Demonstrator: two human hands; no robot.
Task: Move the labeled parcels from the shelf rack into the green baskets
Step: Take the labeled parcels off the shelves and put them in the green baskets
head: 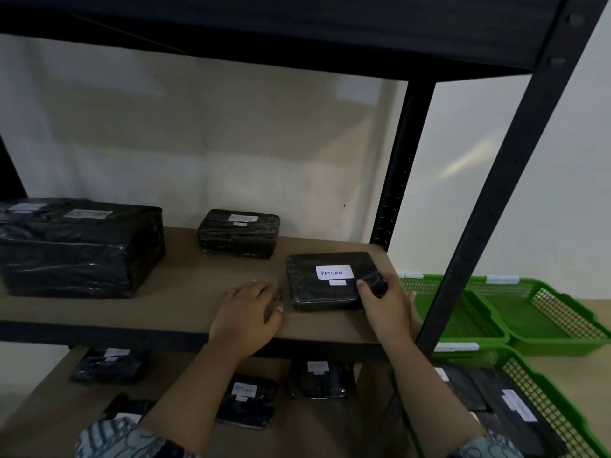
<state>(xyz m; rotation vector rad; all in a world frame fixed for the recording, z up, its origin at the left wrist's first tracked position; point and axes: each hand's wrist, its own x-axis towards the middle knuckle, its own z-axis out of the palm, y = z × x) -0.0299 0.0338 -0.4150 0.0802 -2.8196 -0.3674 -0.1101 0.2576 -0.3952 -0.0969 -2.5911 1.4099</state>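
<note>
A flat black parcel [325, 280] with a white "RETURN" label lies near the right front corner of the brown shelf board [185, 292]. My right hand [386, 302] grips its near right corner, thumb on top. Just left of that parcel, my left hand [248, 312] rests on the board with fingers loosely curled, holding nothing. Further back sits a small wrapped parcel [238, 233], and a large black parcel [77, 246] stands at the left. Green baskets [542, 328] stand to the right of the rack; the nearest one [545, 401] holds black labeled parcels.
A black upright post [489, 206] of the rack runs between the shelf and the baskets. Several more black parcels [246, 404] lie on the lower shelf. Another shelf board overhangs above. A pale wall is behind.
</note>
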